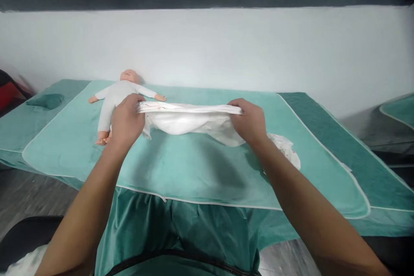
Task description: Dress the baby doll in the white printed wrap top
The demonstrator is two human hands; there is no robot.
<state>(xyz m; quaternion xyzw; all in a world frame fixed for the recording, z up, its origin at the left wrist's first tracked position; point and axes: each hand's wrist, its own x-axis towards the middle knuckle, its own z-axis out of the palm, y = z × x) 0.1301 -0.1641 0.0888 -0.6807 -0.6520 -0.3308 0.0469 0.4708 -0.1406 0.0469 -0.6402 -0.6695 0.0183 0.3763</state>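
Note:
A white cloth with small printed marks [190,120] is stretched level between my two hands, above the bed. My left hand [129,118] is closed on its left end. The right end is pinched in my right hand [250,123]. Below the taut upper edge, the rest of the cloth sags in loose folds, so its full shape is hidden. Behind my left hand, a baby doll in a white bodysuit [118,95] lies on its back with arms spread. Another crumpled white printed cloth [286,148] lies on the bed beside my right forearm.
A green sheet with white piping [194,181] covers the bed, which stands against a white wall [207,47]. On the far left are a small green pillow [47,101] and a red and black item [9,95]. Part of another green bed [401,110] shows at the right.

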